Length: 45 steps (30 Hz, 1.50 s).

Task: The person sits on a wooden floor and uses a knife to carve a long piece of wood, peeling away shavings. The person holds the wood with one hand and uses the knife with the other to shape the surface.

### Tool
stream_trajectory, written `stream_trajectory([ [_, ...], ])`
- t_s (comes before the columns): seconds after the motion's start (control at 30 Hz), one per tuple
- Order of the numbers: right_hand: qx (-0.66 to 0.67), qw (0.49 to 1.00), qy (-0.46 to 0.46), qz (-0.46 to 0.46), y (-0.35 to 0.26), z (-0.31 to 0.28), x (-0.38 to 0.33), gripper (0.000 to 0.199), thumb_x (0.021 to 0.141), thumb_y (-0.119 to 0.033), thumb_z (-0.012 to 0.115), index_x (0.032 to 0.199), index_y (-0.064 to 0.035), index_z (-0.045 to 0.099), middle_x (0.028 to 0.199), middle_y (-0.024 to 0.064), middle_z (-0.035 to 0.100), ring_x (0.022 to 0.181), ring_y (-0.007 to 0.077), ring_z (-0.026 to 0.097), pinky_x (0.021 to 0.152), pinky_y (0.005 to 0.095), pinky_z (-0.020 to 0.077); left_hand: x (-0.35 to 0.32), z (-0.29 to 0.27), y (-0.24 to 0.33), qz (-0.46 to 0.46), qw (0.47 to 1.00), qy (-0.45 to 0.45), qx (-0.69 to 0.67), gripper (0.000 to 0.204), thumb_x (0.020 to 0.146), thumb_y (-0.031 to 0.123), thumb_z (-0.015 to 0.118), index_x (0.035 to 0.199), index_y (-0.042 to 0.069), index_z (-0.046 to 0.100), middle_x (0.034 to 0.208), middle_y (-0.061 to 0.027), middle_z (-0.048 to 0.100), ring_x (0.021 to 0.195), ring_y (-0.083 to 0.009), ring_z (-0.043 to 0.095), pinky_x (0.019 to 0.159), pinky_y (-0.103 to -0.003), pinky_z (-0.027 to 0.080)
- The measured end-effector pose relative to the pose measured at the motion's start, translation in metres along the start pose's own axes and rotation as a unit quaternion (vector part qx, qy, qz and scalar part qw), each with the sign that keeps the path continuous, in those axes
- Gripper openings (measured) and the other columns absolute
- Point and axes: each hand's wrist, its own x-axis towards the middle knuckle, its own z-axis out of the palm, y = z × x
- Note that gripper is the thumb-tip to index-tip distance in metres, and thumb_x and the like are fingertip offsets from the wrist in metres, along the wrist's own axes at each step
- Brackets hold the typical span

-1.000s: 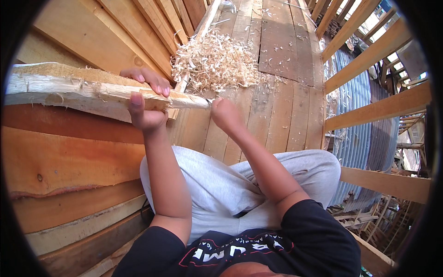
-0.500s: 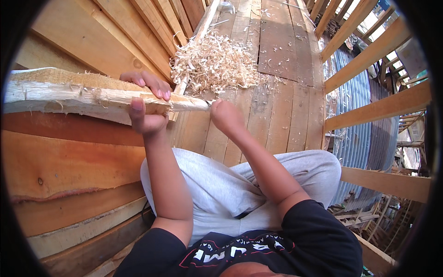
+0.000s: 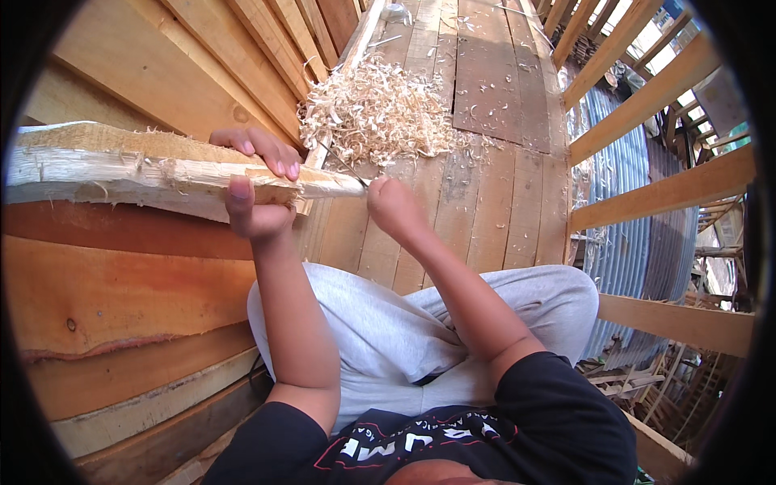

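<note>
My left hand (image 3: 257,184) grips a long rough pale wooden plank (image 3: 121,171) that runs in from the left edge, thumb below and fingers over its top. Its splintered, tapered end (image 3: 331,183) points right. My right hand (image 3: 394,208) is closed in a fist just past that end, holding a thin metal blade (image 3: 346,166) against the wood's tip. The blade slants up and left from the fist. Behind both hands lies a heap of pale curled wood shavings (image 3: 373,113) on the plank floor.
Stacked reddish and pale boards (image 3: 121,299) fill the left side. A wooden plank floor (image 3: 485,145) stretches ahead. A timber railing (image 3: 655,194) runs along the right, with corrugated metal sheeting (image 3: 638,267) below it. My legs in grey trousers (image 3: 380,339) are folded under my arms.
Both hands have shifted only slightly; the right fist has edged along the tapered end of the plank. The plank and the shavings heap stay in place.
</note>
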Motion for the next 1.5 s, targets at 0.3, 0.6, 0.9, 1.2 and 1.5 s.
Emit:
stream_trajectory([
  [0.3, -0.020, 0.999, -0.036, -0.001, -0.006, -0.008, -0.003, 0.049, 0.095, -0.025, 0.031, 0.084, 0.0092, 0.064, 0.088, 0.0343, 0.062, 0.084, 0.0492, 0.061, 0.079, 0.0550, 0.0472, 0.002, -0.008, 0.000, 0.001, 1.000, -0.018, 0.002, 0.047, 0.081, 0.045, 0.066, 0.097, 0.009, 0.041, 0.068, -0.0057, 0.045, 0.058, -0.0156, 0.046, 0.057, -0.028, 0.043],
  [0.6, -0.107, 0.991, -0.034, -0.069, 0.094, 0.036, 0.045, 0.045, 0.095, -0.026, 0.035, 0.090, 0.0054, 0.066, 0.096, 0.0300, 0.066, 0.083, 0.0465, 0.065, 0.078, 0.0531, 0.0508, 0.009, -0.003, -0.003, -0.003, 1.000, 0.004, 0.011, 0.043, 0.084, 0.048, 0.061, 0.095, 0.011, 0.042, 0.066, -0.0041, 0.044, 0.058, -0.0157, 0.045, 0.058, -0.029, 0.040],
  [0.9, 0.004, 1.000, -0.029, 0.005, -0.020, -0.010, -0.009, 0.049, 0.096, -0.026, 0.032, 0.089, 0.0104, 0.064, 0.090, 0.0331, 0.063, 0.078, 0.0498, 0.062, 0.080, 0.0565, 0.0462, -0.002, -0.012, 0.004, -0.002, 1.000, -0.001, -0.008, 0.046, 0.080, 0.043, 0.067, 0.096, 0.009, 0.041, 0.069, -0.0060, 0.046, 0.058, -0.0140, 0.046, 0.057, -0.027, 0.044],
  [1.2, -0.133, 0.989, -0.015, -0.062, 0.028, 0.010, 0.012, 0.043, 0.095, -0.025, 0.036, 0.086, 0.0039, 0.067, 0.089, 0.0270, 0.067, 0.080, 0.0444, 0.065, 0.074, 0.0537, 0.0505, 0.004, -0.011, 0.001, -0.005, 1.000, -0.014, 0.017, 0.045, 0.083, 0.048, 0.062, 0.096, 0.010, 0.042, 0.066, -0.0043, 0.044, 0.058, -0.0150, 0.044, 0.057, -0.029, 0.040],
  [1.5, -0.095, 0.995, 0.018, -0.024, 0.080, 0.034, 0.032, 0.046, 0.096, -0.026, 0.033, 0.087, 0.0045, 0.067, 0.087, 0.0295, 0.066, 0.082, 0.0457, 0.064, 0.077, 0.0543, 0.0495, 0.005, -0.001, -0.004, 0.000, 0.999, 0.016, 0.029, 0.043, 0.084, 0.047, 0.062, 0.096, 0.010, 0.042, 0.067, -0.0048, 0.044, 0.059, -0.0155, 0.045, 0.057, -0.029, 0.041],
])
